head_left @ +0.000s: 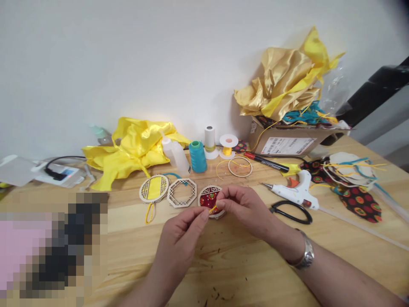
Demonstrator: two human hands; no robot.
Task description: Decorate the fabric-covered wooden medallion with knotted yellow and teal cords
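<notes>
My left hand [188, 230] pinches a short piece of yellow cord [212, 209] between thumb and forefinger. The other end of that cord is pinched by my right hand [244, 209], which wears a silver bracelet at the wrist. Just behind and beneath the fingers lies a round wooden frame [202, 206] backed with dark red patterned fabric [208, 198]; its right side is partly hidden. An octagonal wooden frame [170, 198] rests to its left. Beyond that is a round frame with yellow fabric [157, 188] and a yellow cord loop [149, 214].
A white glue gun [292, 192] and black-handled scissors [292, 213] lie right of my hands. Behind stand a teal thread cone [198, 157], a white bottle [179, 158] and a spool of yellow cord [227, 152]. A cardboard box [284, 143] heaped with fabric sits back right.
</notes>
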